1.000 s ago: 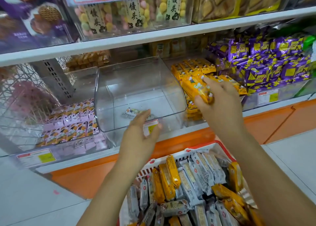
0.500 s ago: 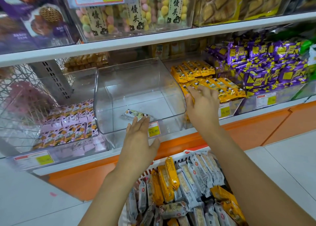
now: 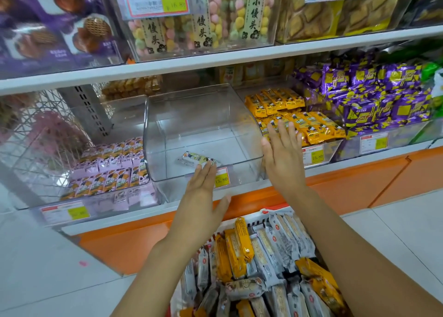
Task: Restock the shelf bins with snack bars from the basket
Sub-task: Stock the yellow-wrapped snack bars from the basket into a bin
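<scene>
A red basket (image 3: 266, 211) at the bottom holds several yellow bars (image 3: 243, 241) and white bars (image 3: 279, 242). The clear middle bin (image 3: 203, 115) on the lower shelf contains one white bar (image 3: 195, 159). To its right, the yellow-bar bin (image 3: 332, 149) is filled with yellow bars (image 3: 309, 125). My left hand (image 3: 202, 197) is flat with straight fingers, its fingertips at the middle bin's front edge, holding nothing. My right hand (image 3: 282, 151) is spread flat in front of the yellow-bar bin, empty.
A bin of pink bars (image 3: 112, 170) sits left of the clear bin, and purple packs (image 3: 383, 96) fill the bin at far right. The upper shelf (image 3: 239, 55) carries boxed sweets and biscuits. An orange base (image 3: 359, 185) runs under the shelf, above white floor tiles.
My right hand carried a yellow bar to the yellow-bar bin, let it go there, and now draws back empty. My left hand stayed at the clear bin's front edge.
</scene>
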`<state>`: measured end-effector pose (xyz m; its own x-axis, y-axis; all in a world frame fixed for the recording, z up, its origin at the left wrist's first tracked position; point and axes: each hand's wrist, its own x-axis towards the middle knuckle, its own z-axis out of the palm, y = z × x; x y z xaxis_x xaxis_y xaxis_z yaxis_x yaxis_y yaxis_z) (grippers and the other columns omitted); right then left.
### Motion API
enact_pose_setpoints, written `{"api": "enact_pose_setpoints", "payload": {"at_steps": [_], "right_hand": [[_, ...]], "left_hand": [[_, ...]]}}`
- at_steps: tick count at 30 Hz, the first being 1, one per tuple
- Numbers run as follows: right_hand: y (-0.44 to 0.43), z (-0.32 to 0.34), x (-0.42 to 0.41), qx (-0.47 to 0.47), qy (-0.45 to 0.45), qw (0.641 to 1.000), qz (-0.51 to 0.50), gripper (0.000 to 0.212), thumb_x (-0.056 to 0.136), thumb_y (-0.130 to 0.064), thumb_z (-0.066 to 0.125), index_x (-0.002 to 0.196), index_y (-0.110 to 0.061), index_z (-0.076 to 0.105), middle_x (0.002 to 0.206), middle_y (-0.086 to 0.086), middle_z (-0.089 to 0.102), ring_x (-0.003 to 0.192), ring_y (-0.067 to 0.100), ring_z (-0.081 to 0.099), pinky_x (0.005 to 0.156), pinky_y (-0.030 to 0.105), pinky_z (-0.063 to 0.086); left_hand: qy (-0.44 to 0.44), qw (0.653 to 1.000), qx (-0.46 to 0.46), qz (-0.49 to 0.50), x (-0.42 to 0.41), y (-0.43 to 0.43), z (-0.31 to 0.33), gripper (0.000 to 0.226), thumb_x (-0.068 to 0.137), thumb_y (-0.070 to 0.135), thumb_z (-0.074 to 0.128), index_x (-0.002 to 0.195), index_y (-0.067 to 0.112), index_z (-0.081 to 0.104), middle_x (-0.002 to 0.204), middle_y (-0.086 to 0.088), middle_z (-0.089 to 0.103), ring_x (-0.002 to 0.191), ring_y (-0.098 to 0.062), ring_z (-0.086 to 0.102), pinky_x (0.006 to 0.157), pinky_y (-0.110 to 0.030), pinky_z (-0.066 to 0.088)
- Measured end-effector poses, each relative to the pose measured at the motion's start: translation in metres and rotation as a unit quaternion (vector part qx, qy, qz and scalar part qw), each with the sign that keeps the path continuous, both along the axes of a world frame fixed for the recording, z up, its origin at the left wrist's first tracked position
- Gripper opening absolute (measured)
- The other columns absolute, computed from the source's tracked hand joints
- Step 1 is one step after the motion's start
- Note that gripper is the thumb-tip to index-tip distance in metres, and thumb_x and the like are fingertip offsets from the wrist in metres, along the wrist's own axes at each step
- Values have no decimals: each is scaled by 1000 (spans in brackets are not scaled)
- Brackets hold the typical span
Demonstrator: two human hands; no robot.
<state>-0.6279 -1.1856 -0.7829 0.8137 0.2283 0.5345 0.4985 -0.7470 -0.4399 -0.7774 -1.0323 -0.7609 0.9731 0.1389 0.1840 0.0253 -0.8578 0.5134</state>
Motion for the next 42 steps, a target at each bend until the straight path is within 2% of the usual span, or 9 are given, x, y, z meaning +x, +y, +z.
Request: {"api": "enact_pose_setpoints", "payload": {"at_steps": [5,8,11,14,17,22,26,29,42], "right_hand": [[1,9,1,14,19,1000,9,62,100,-46,18,148,-11,35,158,11,21,148,25,4,117,32,-9],[-2,13,-21,94,-39,994,37,43,102,-28,34,130,-2,53,142,17,44,137,30,31,117,40,15],[-8,-2,-64,135,-93,982,90,22,97,-14,43,91,-1,59,95,10,51,92,18,46,80,30,38],[-14,-46,-107,92,-5,984,155,26,96,-21,42,74,-9,50,76,-1,42,71,12,37,64,22,24],[-16,-103,-135,19,125,981,146,24,97,-26,46,74,-19,45,72,-7,37,63,14,40,62,25,30],[4,-152,-199,-90,443,870,195,44,90,-44,62,120,-13,57,113,-1,62,104,17,59,81,22,44],[29,-170,-236,-74,616,745,243,117,64,-69,72,153,-22,12,157,0,23,143,21,26,115,39,28],[45,-176,-246,-110,596,760,233,127,59,-71,74,154,-23,4,156,6,22,144,27,20,115,44,27],[44,-179,-270,4,588,769,250,82,66,-52,82,131,-46,32,130,1,31,126,24,39,109,36,36]], "left_hand": [[-5,1000,-16,-19,-26,5,-7,66,97,37,46,152,24,10,157,15,-1,142,3,-5,108,-9,2],[2,1000,2,4,-49,17,-16,55,98,32,48,148,19,30,154,7,26,139,-11,30,103,-8,15],[67,997,8,27,-71,33,-35,24,96,28,50,114,17,63,113,1,64,102,-20,60,78,-21,39],[184,980,66,35,-94,44,-66,32,97,29,48,68,17,50,68,-1,55,70,-20,54,55,-28,31],[291,952,91,33,-110,51,-103,33,98,27,43,68,14,49,76,-7,58,77,-24,58,57,-27,33],[405,908,109,25,-116,61,-127,34,101,21,34,126,5,53,133,-10,52,122,-23,48,93,-25,36],[428,899,93,20,-107,67,-129,22,98,10,37,97,6,59,108,-10,57,104,-25,54,75,-20,41],[447,892,59,40,-107,69,-132,32,95,3,35,66,16,35,76,4,38,87,-17,43,52,-13,26],[471,879,73,28,-102,68,-130,35,93,1,35,61,13,32,68,0,34,58,-9,31,51,-20,25]]}}
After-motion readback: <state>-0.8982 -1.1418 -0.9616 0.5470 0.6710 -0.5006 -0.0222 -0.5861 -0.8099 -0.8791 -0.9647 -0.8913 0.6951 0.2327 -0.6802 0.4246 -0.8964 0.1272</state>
